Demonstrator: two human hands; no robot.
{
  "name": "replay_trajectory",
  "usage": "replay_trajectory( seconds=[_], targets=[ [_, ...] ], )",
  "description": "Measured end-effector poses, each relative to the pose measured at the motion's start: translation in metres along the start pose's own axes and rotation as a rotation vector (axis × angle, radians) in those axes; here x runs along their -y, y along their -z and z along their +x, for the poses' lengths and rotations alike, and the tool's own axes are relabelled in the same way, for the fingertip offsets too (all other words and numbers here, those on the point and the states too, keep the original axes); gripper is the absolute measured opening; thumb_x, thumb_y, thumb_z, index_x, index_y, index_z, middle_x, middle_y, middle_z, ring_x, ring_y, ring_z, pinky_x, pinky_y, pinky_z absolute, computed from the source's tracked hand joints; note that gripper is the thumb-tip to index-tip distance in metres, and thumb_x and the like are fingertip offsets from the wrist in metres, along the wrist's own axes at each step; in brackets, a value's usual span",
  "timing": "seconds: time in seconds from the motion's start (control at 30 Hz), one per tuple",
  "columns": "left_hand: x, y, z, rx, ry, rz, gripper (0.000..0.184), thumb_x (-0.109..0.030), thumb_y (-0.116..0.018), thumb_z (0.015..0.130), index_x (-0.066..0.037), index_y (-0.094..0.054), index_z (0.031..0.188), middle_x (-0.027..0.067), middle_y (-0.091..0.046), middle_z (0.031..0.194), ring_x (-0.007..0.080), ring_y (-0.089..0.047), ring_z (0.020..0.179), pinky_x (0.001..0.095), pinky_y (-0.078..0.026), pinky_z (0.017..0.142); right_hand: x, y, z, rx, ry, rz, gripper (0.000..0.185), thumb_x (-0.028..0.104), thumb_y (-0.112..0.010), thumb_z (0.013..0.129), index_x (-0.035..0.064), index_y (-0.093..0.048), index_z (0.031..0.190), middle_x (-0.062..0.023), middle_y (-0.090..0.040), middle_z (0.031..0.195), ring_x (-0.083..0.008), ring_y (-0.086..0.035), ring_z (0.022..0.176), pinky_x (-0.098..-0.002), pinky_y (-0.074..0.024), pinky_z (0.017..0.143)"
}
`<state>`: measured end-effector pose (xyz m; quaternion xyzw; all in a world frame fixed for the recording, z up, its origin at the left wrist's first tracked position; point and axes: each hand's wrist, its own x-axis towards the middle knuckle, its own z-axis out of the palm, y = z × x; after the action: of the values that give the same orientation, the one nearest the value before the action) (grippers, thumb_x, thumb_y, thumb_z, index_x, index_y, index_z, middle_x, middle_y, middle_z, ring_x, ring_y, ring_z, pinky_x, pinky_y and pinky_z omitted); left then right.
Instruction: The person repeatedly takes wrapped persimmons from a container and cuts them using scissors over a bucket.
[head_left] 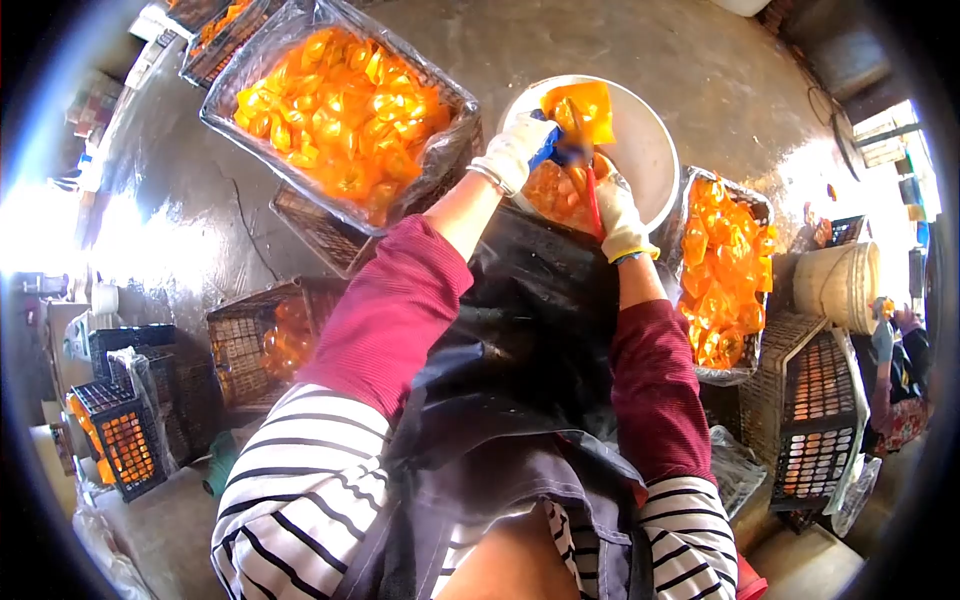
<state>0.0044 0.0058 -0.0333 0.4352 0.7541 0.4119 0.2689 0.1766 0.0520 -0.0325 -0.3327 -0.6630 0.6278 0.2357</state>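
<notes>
My left hand (pixel 522 150), in a white glove with blue fingertips, is closed on an orange plastic packet (pixel 590 112) above a white tub (pixel 650 150). My right hand (pixel 618 215), also gloved, grips a red-handled tool (pixel 592 195) whose upper end meets the packet; that end is blurred, so its kind is unclear. Below the packet, orange-pink pieces (pixel 552 190) lie inside the tub. Left of the tub stands a plastic-lined crate (pixel 222 110) heaped with shiny orange packets (pixel 340 110). Another lined crate (pixel 762 215), right of the tub, holds more orange packets (pixel 722 270).
Black crates (pixel 240 350) stand at the lower left, one (pixel 128 450) with orange items. On the right are a cream bucket (pixel 850 287) and stacked crates (pixel 815 430). Another person (pixel 905 370) is at the far right edge. A dark apron (pixel 520 330) covers my lap.
</notes>
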Motion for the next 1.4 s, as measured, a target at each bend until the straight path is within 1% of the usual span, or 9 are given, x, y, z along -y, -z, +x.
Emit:
replay_trajectory(
  seconds=[0.1,0.37,0.47,0.5,0.6,0.97,1.2,1.3,1.4],
  targets=[
    [0.033,-0.021,0.015,-0.033,-0.019,-0.248,0.032,-0.024,-0.049,0.086,0.001,-0.061,0.102,0.0194,-0.064,0.096,0.0288,-0.062,0.089,0.0348,-0.048,0.078,0.012,0.007,-0.002,0.086,-0.323,0.124,0.033,0.029,-0.062,0.084,0.0063,-0.055,0.108,-0.0158,-0.064,0.090,-0.0259,-0.062,0.079,-0.0349,-0.0481,0.070],
    [-0.015,0.000,-0.018,-0.174,0.056,0.312,0.031,-0.026,-0.052,0.085,-0.001,-0.061,0.102,0.0178,-0.064,0.090,0.0236,-0.063,0.085,0.0335,-0.049,0.073,-0.048,0.014,0.021,0.018,-0.037,-0.114,0.032,0.030,-0.062,0.085,0.0049,-0.060,0.105,-0.0172,-0.065,0.082,-0.0247,-0.065,0.073,-0.0362,-0.0494,0.064],
    [-0.017,0.007,-0.007,-0.073,0.260,-0.283,0.030,-0.025,-0.054,0.085,-0.002,-0.061,0.102,0.0154,-0.063,0.092,0.0253,-0.062,0.085,0.0327,-0.051,0.072,0.004,0.007,0.006,0.053,-0.255,0.034,0.028,0.025,-0.059,0.087,0.0058,-0.058,0.107,-0.0138,-0.065,0.079,-0.0202,-0.062,0.061,-0.0289,-0.0485,0.053],
    [-0.001,0.001,-0.004,0.056,0.341,-1.186,0.029,-0.026,-0.057,0.086,-0.004,-0.060,0.105,0.0115,-0.063,0.096,0.0250,-0.061,0.086,0.0330,-0.053,0.073,0.019,0.004,0.001,0.074,-0.337,0.060,0.025,0.023,-0.058,0.089,0.0065,-0.056,0.107,-0.0120,-0.064,0.078,-0.0182,-0.061,0.056,-0.0256,-0.0478,0.048],
    [-0.023,0.000,-0.013,0.146,0.186,-1.302,0.031,-0.024,-0.063,0.085,-0.005,-0.059,0.109,0.0067,-0.061,0.096,0.0154,-0.057,0.091,0.0279,-0.052,0.073,-0.002,0.006,0.009,0.113,-0.228,0.001,0.027,0.025,-0.055,0.089,0.0067,-0.056,0.109,-0.0121,-0.064,0.070,-0.0191,-0.060,0.048,-0.0265,-0.0465,0.042],
    [-0.020,-0.002,-0.004,-0.028,0.185,-0.893,0.028,-0.017,-0.059,0.088,-0.006,-0.057,0.113,0.0047,-0.063,0.097,0.0124,-0.061,0.074,0.0235,-0.052,0.062,0.016,0.027,0.004,0.103,-0.201,-0.203,0.029,0.028,-0.049,0.092,0.0095,-0.058,0.112,-0.0110,-0.066,0.074,-0.0143,-0.058,0.050,-0.0215,-0.0432,0.046],
    [-0.005,0.048,-0.007,0.054,-0.277,0.437,0.048,-0.033,-0.060,0.083,-0.013,-0.049,0.125,0.0129,-0.063,0.107,0.0273,-0.063,0.090,0.0368,-0.051,0.077,0.014,0.025,-0.002,-0.157,0.090,-0.990,0.026,0.029,-0.049,0.089,0.0128,-0.062,0.105,-0.0122,-0.066,0.088,-0.0299,-0.062,0.079,-0.0347,-0.0499,0.069],
    [0.025,0.092,-0.035,-0.238,-0.092,0.512,0.056,-0.040,-0.061,0.080,-0.015,-0.047,0.128,0.0186,-0.060,0.108,0.0357,-0.057,0.099,0.0416,-0.045,0.086,0.007,0.031,0.007,-0.301,-0.123,0.198,0.018,0.017,-0.049,0.090,0.0083,-0.061,0.101,-0.0089,-0.063,0.085,-0.0199,-0.062,0.071,-0.0272,-0.0498,0.057],
    [0.069,0.125,-0.064,-0.215,0.065,0.832,0.070,-0.042,-0.064,0.076,-0.013,-0.039,0.135,0.0150,-0.050,0.127,0.0325,-0.049,0.115,0.0430,-0.039,0.095,0.025,0.039,-0.007,-0.317,-0.012,0.603,0.020,0.021,-0.052,0.088,0.0064,-0.057,0.101,-0.0108,-0.059,0.098,-0.0206,-0.060,0.072,-0.0298,-0.0488,0.057]
  ],
)
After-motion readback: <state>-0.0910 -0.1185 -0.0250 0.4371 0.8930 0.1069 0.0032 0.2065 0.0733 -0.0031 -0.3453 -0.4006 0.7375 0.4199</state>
